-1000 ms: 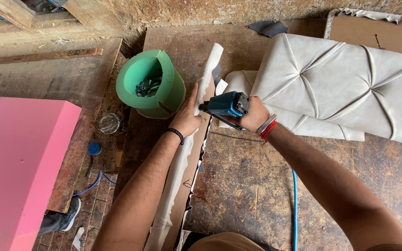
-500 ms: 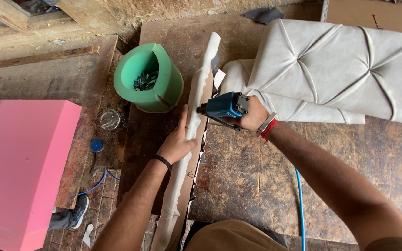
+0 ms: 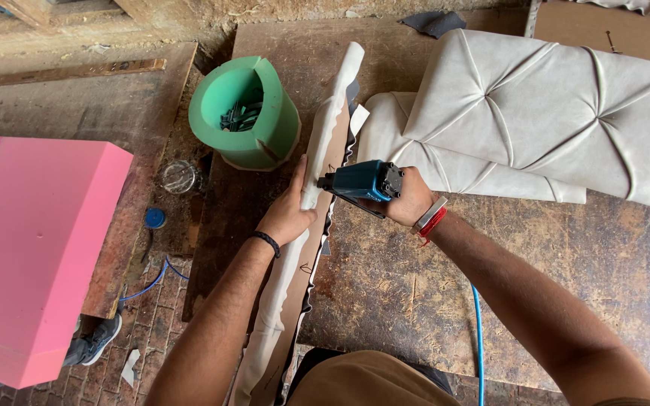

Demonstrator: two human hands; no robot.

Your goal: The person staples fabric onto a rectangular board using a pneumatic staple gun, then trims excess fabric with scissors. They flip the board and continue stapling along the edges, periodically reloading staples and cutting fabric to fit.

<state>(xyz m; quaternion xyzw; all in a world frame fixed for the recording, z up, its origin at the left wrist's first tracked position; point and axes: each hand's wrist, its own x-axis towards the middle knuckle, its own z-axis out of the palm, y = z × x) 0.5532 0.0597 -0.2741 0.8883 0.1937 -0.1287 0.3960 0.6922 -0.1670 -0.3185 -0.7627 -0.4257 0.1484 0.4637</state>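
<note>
A long narrow board wrapped in cream upholstery (image 3: 323,150) stands on edge across the worn wooden bench (image 3: 385,286). My left hand (image 3: 289,212) presses flat against its left side, pinching the cream covering. My right hand (image 3: 409,197) grips a blue pneumatic staple gun (image 3: 361,183) whose nose touches the board's right edge. A blue air hose (image 3: 478,331) runs back under my right arm.
Two cream tufted cushions (image 3: 543,113) lie at the right. A green foam ring (image 3: 248,113) holding dark metal pieces sits left of the board. A pink foam block (image 3: 31,240) fills the left side. A shoe (image 3: 95,342) of another person shows below it.
My left hand slid down the board toward me. The staple gun followed it down along the right edge.
</note>
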